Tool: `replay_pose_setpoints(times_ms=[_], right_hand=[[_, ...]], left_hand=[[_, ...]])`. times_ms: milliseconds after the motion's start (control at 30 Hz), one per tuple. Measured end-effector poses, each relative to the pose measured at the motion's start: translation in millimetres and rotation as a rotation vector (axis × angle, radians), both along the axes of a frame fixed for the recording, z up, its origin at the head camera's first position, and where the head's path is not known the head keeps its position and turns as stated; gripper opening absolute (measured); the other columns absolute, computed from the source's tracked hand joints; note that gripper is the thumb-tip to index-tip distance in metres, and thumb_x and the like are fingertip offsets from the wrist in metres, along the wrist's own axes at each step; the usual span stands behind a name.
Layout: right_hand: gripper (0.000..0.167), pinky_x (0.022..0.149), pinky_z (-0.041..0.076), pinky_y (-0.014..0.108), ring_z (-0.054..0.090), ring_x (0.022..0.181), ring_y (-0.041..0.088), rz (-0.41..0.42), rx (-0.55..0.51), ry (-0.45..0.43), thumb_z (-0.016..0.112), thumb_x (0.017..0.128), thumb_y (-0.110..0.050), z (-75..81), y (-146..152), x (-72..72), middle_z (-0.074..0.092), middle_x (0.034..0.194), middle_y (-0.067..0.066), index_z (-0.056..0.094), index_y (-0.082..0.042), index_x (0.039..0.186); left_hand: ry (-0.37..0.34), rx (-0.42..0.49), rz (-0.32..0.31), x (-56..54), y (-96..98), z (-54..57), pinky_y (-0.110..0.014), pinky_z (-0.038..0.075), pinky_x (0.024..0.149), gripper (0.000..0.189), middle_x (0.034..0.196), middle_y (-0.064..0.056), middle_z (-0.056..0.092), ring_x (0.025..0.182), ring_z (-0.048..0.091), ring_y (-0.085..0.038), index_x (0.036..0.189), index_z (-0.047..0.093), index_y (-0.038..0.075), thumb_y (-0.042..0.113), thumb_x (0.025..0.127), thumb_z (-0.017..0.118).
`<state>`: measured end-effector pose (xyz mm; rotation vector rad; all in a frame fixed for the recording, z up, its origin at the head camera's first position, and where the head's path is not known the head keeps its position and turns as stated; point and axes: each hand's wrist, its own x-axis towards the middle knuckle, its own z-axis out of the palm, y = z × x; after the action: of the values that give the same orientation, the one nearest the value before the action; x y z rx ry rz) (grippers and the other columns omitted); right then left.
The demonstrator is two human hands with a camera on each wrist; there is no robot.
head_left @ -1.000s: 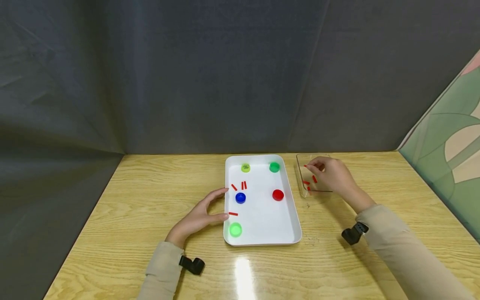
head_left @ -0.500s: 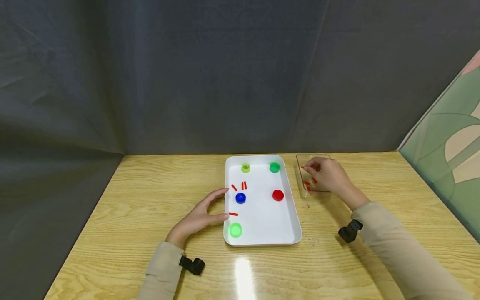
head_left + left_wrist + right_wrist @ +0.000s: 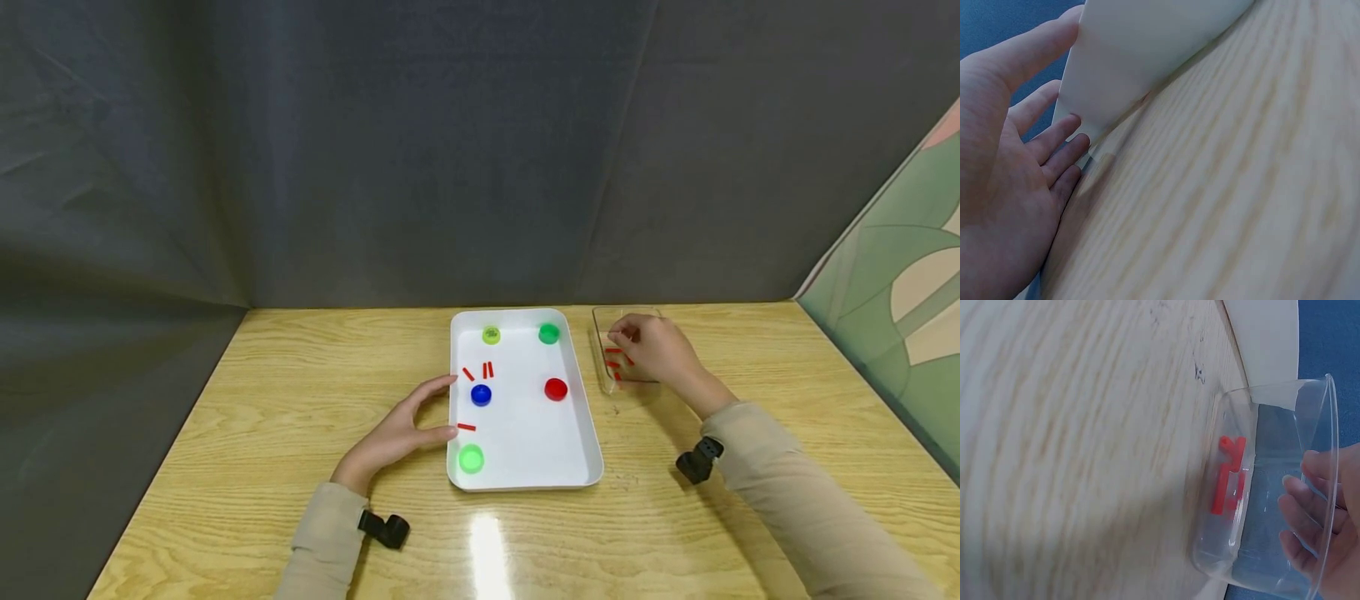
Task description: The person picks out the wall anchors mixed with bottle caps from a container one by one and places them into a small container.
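My left hand (image 3: 393,437) rests at the left side of a white tray (image 3: 536,442), thumb and fingers spread along its rim. In the left wrist view, its fingertips touch the tray's outer wall (image 3: 1135,50). On the right, my right hand (image 3: 660,346) hovers in the mouth of a clear plastic box (image 3: 1279,437), fingers loosely bent and holding nothing. Several short red sticks (image 3: 1219,487) lie on the box's floor below them. More red sticks (image 3: 467,427) lie in the tray's left half, around a blue cap (image 3: 481,396).
Also in the tray are a yellow-green cap (image 3: 491,335), a green cap (image 3: 549,334), a red cap (image 3: 556,389) and a light green cap (image 3: 471,458). A dark cloth (image 3: 450,167) hangs behind the wooden table (image 3: 300,375). A patterned panel (image 3: 900,275) stands at right.
My right hand has lowered slightly into the clear box and let go of the red stick it pinched, which now lies with the others. My left hand stays put.
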<state>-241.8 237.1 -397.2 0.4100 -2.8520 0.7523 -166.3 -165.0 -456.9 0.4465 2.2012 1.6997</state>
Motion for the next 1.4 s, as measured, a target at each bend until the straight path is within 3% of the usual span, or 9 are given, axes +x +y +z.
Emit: replay_pose_setpoints(times_ms=[400, 733, 1400], right_hand=[[0.016, 0.062, 0.044, 0.036, 0.059, 0.073, 0.023, 0.007, -0.028, 0.059, 0.066, 0.097, -0.017, 6.7, -0.1, 5.7, 0.068, 0.081, 0.007, 0.074, -0.003, 0.097], [0.013, 0.064, 0.047, 0.041, 0.062, 0.077, 0.027, -0.007, -0.060, 0.130, 0.067, 0.096, -0.013, 9.9, -5.0, 18.4, 0.070, 0.087, 0.012, 0.073, -0.001, 0.097], [0.010, 0.060, 0.047, 0.035, 0.059, 0.073, 0.022, -0.008, -0.099, 0.152, 0.068, 0.094, -0.011, 17.4, -21.8, 43.5, 0.071, 0.088, 0.009, 0.073, -0.003, 0.097]], left_hand=[[-0.005, -0.010, 0.005, 0.7, 0.2, 3.0, -0.052, 0.019, 0.117, 0.075, 0.155, 0.001, 0.035, 0.145, 0.024, -0.023, 0.150, 0.041, 0.031, 0.022, 0.087, 0.079], [0.020, 0.012, -0.018, 0.5, 1.9, 3.7, -0.049, 0.017, 0.118, 0.075, 0.155, -0.001, 0.036, 0.145, 0.025, -0.022, 0.152, 0.040, 0.023, 0.017, 0.087, 0.078], [0.019, 0.003, -0.007, 1.0, 1.3, 1.7, -0.050, 0.017, 0.118, 0.075, 0.155, -0.001, 0.036, 0.145, 0.026, -0.024, 0.151, 0.040, 0.024, 0.018, 0.087, 0.078]])
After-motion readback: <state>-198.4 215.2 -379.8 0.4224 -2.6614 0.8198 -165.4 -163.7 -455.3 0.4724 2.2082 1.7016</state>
